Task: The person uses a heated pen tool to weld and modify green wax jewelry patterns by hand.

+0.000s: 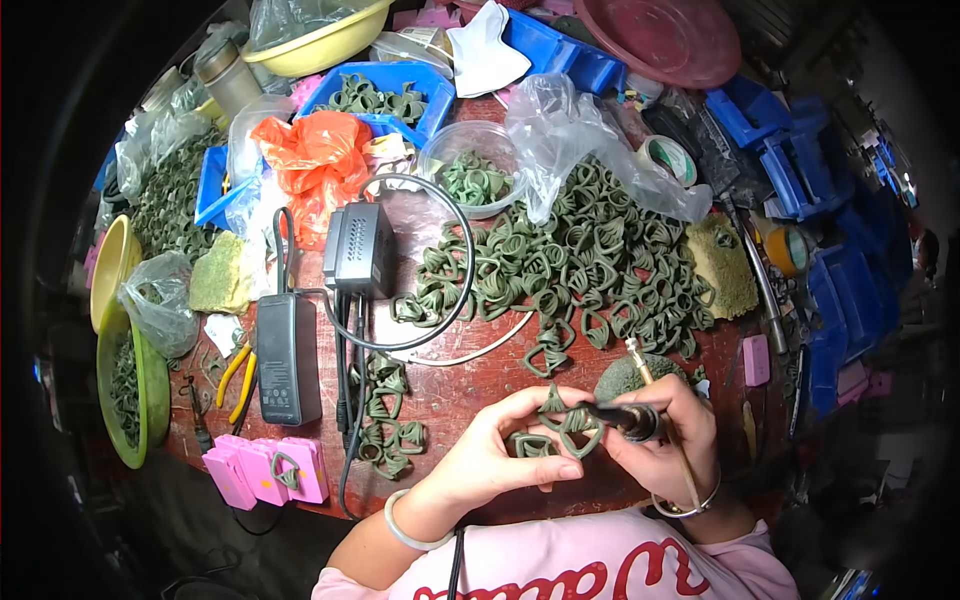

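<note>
Work is carried out above the near edge of the red wooden table [465, 385], with the wearer's body close to that edge. Bare tabletop is left between the left hand [515, 440] and the small cluster of green pieces [390, 435]; beyond the hands, room is bounded by the large heap of green looped pieces [600, 255] and the dark green rounded mound [625, 376]. Near the edge at left, the pink rectangular blocks [265, 472] are set. Small dark green looped pieces [578, 432] are pinched between the left thumb and fingers, their loops spread roughly side by side. By the curled fingers of the right hand [675, 425], the black-handled tool [637, 421] is gripped, its long axis nearly level and its narrow end directed left, at the pieces. The thin brass-coloured rod [686, 466] is also held there, slanted, its pale tip pointing away from the body.
</note>
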Demonstrator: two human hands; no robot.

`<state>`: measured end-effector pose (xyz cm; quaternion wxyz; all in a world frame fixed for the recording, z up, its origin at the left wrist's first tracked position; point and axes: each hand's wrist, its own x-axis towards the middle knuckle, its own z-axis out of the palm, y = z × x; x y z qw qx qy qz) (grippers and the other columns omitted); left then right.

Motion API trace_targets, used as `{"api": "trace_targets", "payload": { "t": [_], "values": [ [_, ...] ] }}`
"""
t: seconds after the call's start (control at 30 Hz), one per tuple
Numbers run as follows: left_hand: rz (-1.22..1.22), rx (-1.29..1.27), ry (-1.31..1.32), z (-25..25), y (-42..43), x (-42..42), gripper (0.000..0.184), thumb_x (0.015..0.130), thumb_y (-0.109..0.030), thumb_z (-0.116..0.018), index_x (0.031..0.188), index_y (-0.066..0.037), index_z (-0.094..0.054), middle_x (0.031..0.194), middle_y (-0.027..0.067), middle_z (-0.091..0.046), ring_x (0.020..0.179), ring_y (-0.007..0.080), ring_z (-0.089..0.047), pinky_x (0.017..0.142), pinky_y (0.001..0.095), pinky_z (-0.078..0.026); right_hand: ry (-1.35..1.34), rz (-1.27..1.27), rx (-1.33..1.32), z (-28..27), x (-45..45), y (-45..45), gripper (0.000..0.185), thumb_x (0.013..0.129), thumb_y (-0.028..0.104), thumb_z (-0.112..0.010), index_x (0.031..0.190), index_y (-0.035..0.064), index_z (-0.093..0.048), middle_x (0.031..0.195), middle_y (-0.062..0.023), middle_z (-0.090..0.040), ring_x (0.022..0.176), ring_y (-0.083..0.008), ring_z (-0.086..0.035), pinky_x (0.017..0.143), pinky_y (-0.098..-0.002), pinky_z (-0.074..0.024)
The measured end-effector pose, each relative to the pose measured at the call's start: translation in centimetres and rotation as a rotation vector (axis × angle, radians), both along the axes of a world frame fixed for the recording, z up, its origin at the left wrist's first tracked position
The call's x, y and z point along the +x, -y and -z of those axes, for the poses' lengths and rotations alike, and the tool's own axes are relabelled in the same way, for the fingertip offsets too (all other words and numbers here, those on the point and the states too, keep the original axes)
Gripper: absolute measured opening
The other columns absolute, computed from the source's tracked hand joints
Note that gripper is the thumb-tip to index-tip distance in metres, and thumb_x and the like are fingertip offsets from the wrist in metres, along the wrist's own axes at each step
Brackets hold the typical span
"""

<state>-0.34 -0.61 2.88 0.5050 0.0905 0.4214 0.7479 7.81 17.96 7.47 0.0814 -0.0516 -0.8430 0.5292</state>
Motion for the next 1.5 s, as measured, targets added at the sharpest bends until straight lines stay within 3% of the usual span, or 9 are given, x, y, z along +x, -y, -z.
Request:
{"api": "trace_targets", "payload": {
  "t": [0.17, 0.53, 0.63, 0.7, 0.93, 1.03, 1.1, 1.37, 1.5],
  "values": [
    [-0.046, 0.029, 0.199, 1.9, 0.2, 0.5, 0.043, 0.085, -0.013, -0.076, 0.121, 0.002, -0.057, 0.093, 0.0072, -0.068, 0.074, 0.0119, -0.066, 0.051, 0.0184, -0.047, -0.113, -0.101, 0.047, 0.8, -0.1, -0.2, 0.034, 0.074, -0.008, -0.077, 0.086, 0.0045, -0.048, 0.086, -0.0141, -0.072, 0.076, -0.0145, -0.071, 0.065, -0.0264, -0.0551],
    [-0.215, -0.069, -0.13, 0.8, 0.1, 0.6, 0.035, 0.083, -0.002, -0.077, 0.115, -0.004, -0.063, 0.079, -0.0058, -0.06, 0.066, 0.0, -0.051, 0.059, 0.0171, -0.04, 0.052, 0.034, 0.005, 0.9, 0.9, -0.7, 0.025, 0.079, -0.008, -0.074, 0.095, 0.0009, -0.056, 0.09, -0.0107, -0.073, 0.093, -0.0168, -0.071, 0.078, -0.0259, -0.055],
    [-0.231, -0.054, -0.135, 0.8, 0.1, 0.6, 0.035, 0.083, -0.001, -0.076, 0.115, -0.004, -0.063, 0.08, -0.0054, -0.06, 0.068, 0.0002, -0.052, 0.06, 0.0172, -0.041, 0.004, 0.077, -0.002, 0.9, 0.7, -0.6, 0.025, 0.078, -0.008, -0.074, 0.093, 0.0018, -0.058, 0.088, -0.0066, -0.072, 0.08, -0.008, -0.067, 0.068, -0.0208, -0.0509],
    [-0.233, -0.051, -0.046, 0.8, 0.2, 0.6, 0.035, 0.083, 0.0, -0.076, 0.116, -0.004, -0.063, 0.081, -0.0051, -0.06, 0.069, 0.0004, -0.052, 0.062, 0.0172, -0.041, -0.007, 0.207, 0.003, 0.5, 0.5, -0.4, 0.018, 0.082, -0.001, -0.075, 0.089, 0.0039, -0.058, 0.068, 0.0056, -0.055, 0.058, 0.0011, -0.04, 0.051, -0.0191, -0.033],
    [-0.236, -0.034, -0.135, 0.9, 0.1, 0.6, 0.035, 0.083, 0.002, -0.075, 0.115, -0.004, -0.063, 0.086, -0.0039, -0.061, 0.073, 0.0011, -0.052, 0.068, 0.0179, -0.043, 0.034, 0.316, 0.234, 1.2, -0.5, -2.8, 0.022, 0.08, 0.004, -0.079, 0.087, 0.0043, -0.058, 0.067, 0.0025, -0.06, 0.058, -0.0003, -0.048, 0.05, -0.0187, -0.0365],
    [-0.24, -0.025, -0.15, 1.2, 0.0, 0.7, 0.034, 0.082, 0.003, -0.075, 0.113, -0.004, -0.063, 0.089, -0.0031, -0.062, 0.074, 0.0016, -0.053, 0.07, 0.0184, -0.044, -0.051, 0.319, 0.251, 3.9, -1.2, -5.1, 0.025, 0.077, 0.004, -0.08, 0.087, 0.0025, -0.057, 0.07, -0.0042, -0.065, 0.063, -0.0074, -0.062, 0.051, -0.0241, -0.0477],
    [-0.282, -0.033, -0.156, 1.2, -0.2, 0.7, 0.034, 0.079, 0.005, -0.075, 0.109, -0.005, -0.06, 0.092, 0.0037, -0.065, 0.064, 0.002, -0.051, 0.049, 0.0163, -0.036, -0.081, 0.292, 0.253, 4.3, -2.1, -5.7, 0.029, 0.075, 0.004, -0.081, 0.089, 0.0012, -0.056, 0.075, -0.0108, -0.068, 0.069, -0.0177, -0.071, 0.054, -0.0298, -0.0546],
    [-0.223, 0.16, 0.153, 1.6, 0.2, 0.3, 0.032, 0.09, 0.002, -0.064, 0.118, -0.007, -0.052, 0.118, 0.0138, -0.067, 0.082, 0.007, -0.066, 0.048, 0.0141, -0.036, -0.052, 0.135, 0.463, 3.6, -4.5, -6.4, 0.034, 0.072, 0.0, -0.079, 0.094, 0.0019, -0.053, 0.076, -0.0183, -0.064, 0.072, -0.0384, -0.067, 0.058, -0.038, -0.0499],
    [-0.216, 0.218, 0.2, 1.7, 0.2, 0.3, 0.033, 0.092, 0.001, -0.063, 0.12, -0.009, -0.049, 0.121, 0.0164, -0.066, 0.087, 0.0095, -0.067, 0.047, 0.0134, -0.036, 0.002, 0.091, 0.476, 3.8, -5.1, -6.7, 0.033, 0.072, -0.001, -0.078, 0.092, 0.0025, -0.053, 0.076, -0.018, -0.064, 0.071, -0.0382, -0.067, 0.058, -0.0387, -0.0492]
  ]
}}
